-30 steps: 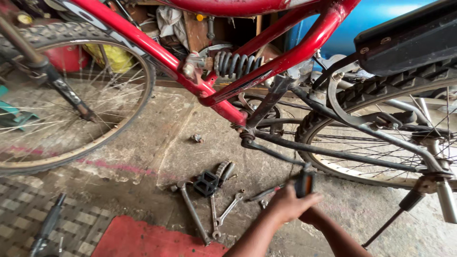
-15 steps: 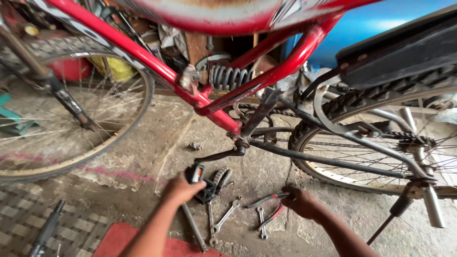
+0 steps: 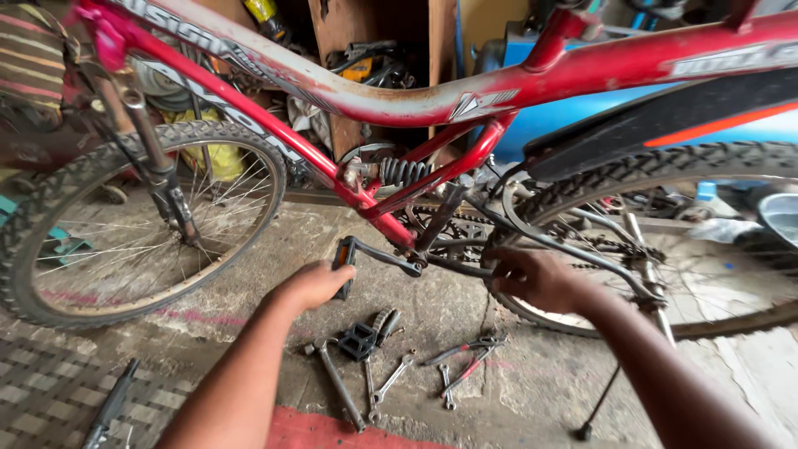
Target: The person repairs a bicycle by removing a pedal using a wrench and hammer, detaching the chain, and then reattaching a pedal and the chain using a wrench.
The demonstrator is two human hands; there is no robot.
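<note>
A cluttered workshop with a stained concrete floor (image 3: 208, 333) fills the head view, a red mat (image 3: 332, 432) at its near edge. A red bicycle (image 3: 399, 96) spans the view, front wheel (image 3: 125, 224) on the left, rear wheel (image 3: 665, 241) on the right. The left hand (image 3: 312, 284) closes over the pedal (image 3: 342, 258) at the end of the crank arm (image 3: 382, 258), fingers wrapped around it. The right hand (image 3: 536, 278) grips the frame tube beside the rear wheel, just right of the crank; its fingers curl shut there. On the floor between and nearer than the hands lie a loose black pedal (image 3: 359, 339), wrenches (image 3: 386, 382) and pliers (image 3: 470, 353).
</note>
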